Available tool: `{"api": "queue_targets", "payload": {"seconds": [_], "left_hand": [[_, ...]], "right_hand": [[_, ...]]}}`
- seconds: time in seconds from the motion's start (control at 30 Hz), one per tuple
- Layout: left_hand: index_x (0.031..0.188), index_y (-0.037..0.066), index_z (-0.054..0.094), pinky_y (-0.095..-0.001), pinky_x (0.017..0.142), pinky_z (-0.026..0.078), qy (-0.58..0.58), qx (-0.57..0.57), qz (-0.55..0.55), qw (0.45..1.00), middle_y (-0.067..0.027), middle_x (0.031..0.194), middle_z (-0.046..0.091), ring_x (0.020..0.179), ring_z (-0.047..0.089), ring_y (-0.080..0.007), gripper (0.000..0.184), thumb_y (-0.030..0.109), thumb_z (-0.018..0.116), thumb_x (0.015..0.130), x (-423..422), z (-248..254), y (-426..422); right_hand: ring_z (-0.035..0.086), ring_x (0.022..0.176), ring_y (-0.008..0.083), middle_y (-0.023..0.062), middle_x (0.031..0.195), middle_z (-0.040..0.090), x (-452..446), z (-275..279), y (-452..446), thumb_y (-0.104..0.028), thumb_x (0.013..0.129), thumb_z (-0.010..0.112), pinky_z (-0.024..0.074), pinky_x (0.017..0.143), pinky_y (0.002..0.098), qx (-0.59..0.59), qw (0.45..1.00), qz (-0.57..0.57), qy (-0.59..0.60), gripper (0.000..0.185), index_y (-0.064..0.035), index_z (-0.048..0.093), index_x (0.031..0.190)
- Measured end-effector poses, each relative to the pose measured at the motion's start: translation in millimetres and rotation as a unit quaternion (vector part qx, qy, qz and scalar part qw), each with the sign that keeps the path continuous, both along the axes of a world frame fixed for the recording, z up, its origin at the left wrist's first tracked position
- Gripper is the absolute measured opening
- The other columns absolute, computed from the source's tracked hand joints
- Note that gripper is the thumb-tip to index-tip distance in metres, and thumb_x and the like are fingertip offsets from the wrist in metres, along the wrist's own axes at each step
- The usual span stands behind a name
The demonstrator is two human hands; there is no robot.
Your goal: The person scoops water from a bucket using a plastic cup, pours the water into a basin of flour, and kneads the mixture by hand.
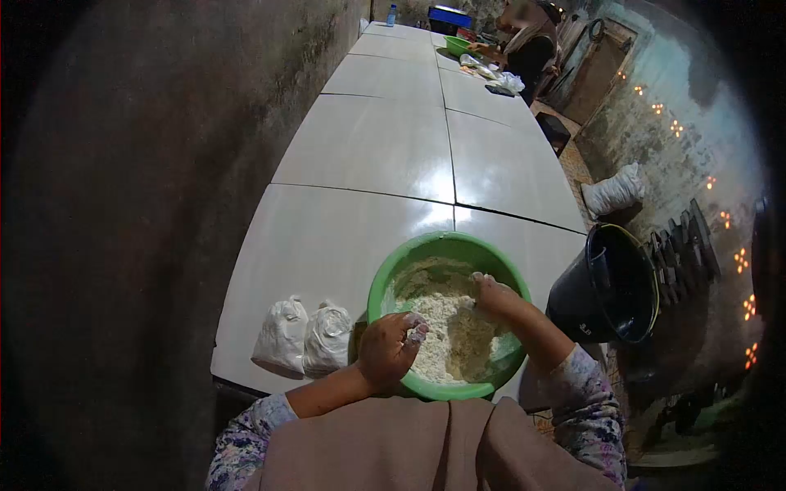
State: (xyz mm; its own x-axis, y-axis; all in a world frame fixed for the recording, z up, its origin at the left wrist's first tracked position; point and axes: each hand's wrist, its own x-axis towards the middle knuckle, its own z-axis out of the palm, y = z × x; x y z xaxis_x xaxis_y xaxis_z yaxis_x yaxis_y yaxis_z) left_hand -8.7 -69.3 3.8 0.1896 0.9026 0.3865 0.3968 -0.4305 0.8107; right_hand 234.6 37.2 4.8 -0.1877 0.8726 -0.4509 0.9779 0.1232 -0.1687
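Observation:
A green plastic basin (379, 296) stands at the near end of the table, with pale, crumbly flour (442, 327) inside. My left hand (391, 348) is over the basin's left side, its fingers curled closed and dusted white. Over the far right part of the flour is my right hand (496, 299), fingers bunched together with white on the tips. What either hand holds, if anything, is hidden. Left of the basin sit two tied clear plastic bags of white powder, one farther left (281, 334) and one beside the basin (328, 337).
A black bucket (577, 295) stands close to the basin's right. The long white-tiled table (368, 139) runs along the dark wall. At its far end, a person (536, 49) works by another green basin (458, 47). A white sack (614, 191) lies on the right.

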Motion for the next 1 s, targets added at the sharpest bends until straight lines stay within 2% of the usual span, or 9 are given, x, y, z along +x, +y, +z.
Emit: {"api": "queue_targets", "payload": {"seconds": [0.23, 0.3, 0.4, 0.5, 0.57, 0.63, 0.7, 0.83, 1.0], "left_hand": [[0.088, 0.003, 0.060, -0.0439, 0.068, 0.046, -0.026, 0.008, -0.009, 1.000, -0.0166, 0.079, 0.060, 0.077, 0.059, -0.0371, 0.021, 0.022, 0.052, 0.088, 0.6, 0.5, 0.5], [0.088, 0.003, 0.060, -0.0438, 0.068, 0.046, -0.037, -0.011, -0.024, 0.999, -0.0166, 0.080, 0.061, 0.077, 0.059, -0.0373, 0.022, 0.023, 0.051, 0.089, 0.2, -2.1, 1.9], [0.088, 0.003, 0.060, -0.0438, 0.069, 0.046, -0.057, -0.020, -0.037, 0.998, -0.0164, 0.081, 0.061, 0.077, 0.059, -0.0373, 0.026, 0.026, 0.050, 0.090, 2.2, -3.8, 4.4], [0.088, 0.003, 0.060, -0.0440, 0.069, 0.046, -0.037, -0.002, -0.023, 0.999, -0.0163, 0.081, 0.061, 0.077, 0.059, -0.0370, 0.030, 0.030, 0.048, 0.092, 0.0, -2.9, 3.3], [0.088, 0.002, 0.060, -0.0441, 0.069, 0.046, -0.009, 0.005, -0.013, 1.000, -0.0165, 0.081, 0.061, 0.078, 0.059, -0.0370, 0.033, 0.032, 0.047, 0.093, -0.4, -4.1, 1.8], [0.088, 0.002, 0.061, -0.0448, 0.069, 0.046, -0.026, -0.008, -0.024, 0.999, -0.0176, 0.081, 0.061, 0.078, 0.059, -0.0371, 0.036, 0.034, 0.046, 0.094, 0.6, -6.5, 1.8], [0.089, 0.001, 0.061, -0.0453, 0.067, 0.045, -0.027, -0.010, -0.028, 0.999, -0.0184, 0.080, 0.060, 0.077, 0.059, -0.0373, 0.039, 0.036, 0.045, 0.094, 0.7, -5.8, 2.0], [0.088, 0.000, 0.061, -0.0461, 0.065, 0.044, -0.002, -0.023, -0.018, 1.000, -0.0189, 0.078, 0.059, 0.074, 0.057, -0.0382, 0.041, 0.037, 0.045, 0.094, 1.5, -12.0, 2.2], [0.085, 0.002, 0.061, -0.0417, 0.069, 0.047, 0.001, 0.010, -0.018, 1.000, -0.0153, 0.077, 0.062, 0.075, 0.061, -0.0341, 0.034, 0.031, 0.046, 0.096, 0.8, -8.6, 2.1]], "right_hand": [[0.042, 0.127, 0.0453, 0.0307, 0.144, 0.032, -76.8, -22.3, -13.5, -0.041, 0.085, 0.061, 0.0397, 0.103, 0.0466, -0.058, 0.994, -0.044, 0.083, 0.078, -0.0021, 0.027, 0.143], [0.055, 0.108, 0.0472, 0.0268, 0.133, 0.044, -84.0, -32.6, -25.3, -0.043, 0.084, 0.060, 0.0476, 0.091, 0.0491, -0.003, 0.975, 0.172, 0.140, 0.060, -0.0066, 0.045, 0.129], [0.057, 0.106, 0.0439, 0.0241, 0.125, 0.051, -81.9, -54.5, -32.9, -0.023, 0.084, 0.056, 0.0479, 0.088, 0.0492, -0.081, 0.940, 0.286, 0.170, 0.045, -0.0043, 0.048, 0.125], [0.058, 0.106, 0.0399, 0.0224, 0.121, 0.054, -66.1, 15.9, -50.5, -0.014, 0.082, 0.055, 0.0473, 0.090, 0.0473, -0.114, 0.905, 0.398, 0.096, 0.045, -0.0050, 0.050, 0.126], [0.057, 0.106, 0.0412, 0.0213, 0.122, 0.054, -38.9, 4.2, -59.0, -0.009, 0.079, 0.054, 0.0460, 0.092, 0.0457, -0.157, 0.933, 0.297, 0.128, 0.048, -0.0071, 0.052, 0.127], [0.057, 0.107, 0.0392, 0.0197, 0.122, 0.055, -11.8, -18.4, -51.8, -0.008, 0.082, 0.052, 0.0489, 0.087, 0.0457, -0.182, 0.892, 0.412, 0.020, 0.046, -0.0103, 0.052, 0.128], [0.058, 0.105, 0.0374, 0.0179, 0.126, 0.052, 23.6, -52.9, -57.7, -0.011, 0.084, 0.053, 0.0517, 0.081, 0.0455, 0.093, 0.852, 0.508, 0.084, 0.043, -0.0121, 0.055, 0.126], [0.060, 0.097, 0.0343, 0.0161, 0.123, 0.051, -10.5, -7.8, -65.4, -0.017, 0.084, 0.054, 0.0542, 0.073, 0.0399, 0.117, 0.844, 0.520, -0.067, 0.042, -0.0127, 0.055, 0.125], [0.064, 0.093, 0.0287, 0.0190, 0.107, 0.059, -3.8, -47.9, -41.5, -0.015, 0.086, 0.055, 0.0544, 0.072, 0.0370, 0.131, 0.855, 0.501, 0.019, 0.039, -0.0094, 0.055, 0.124]]}}
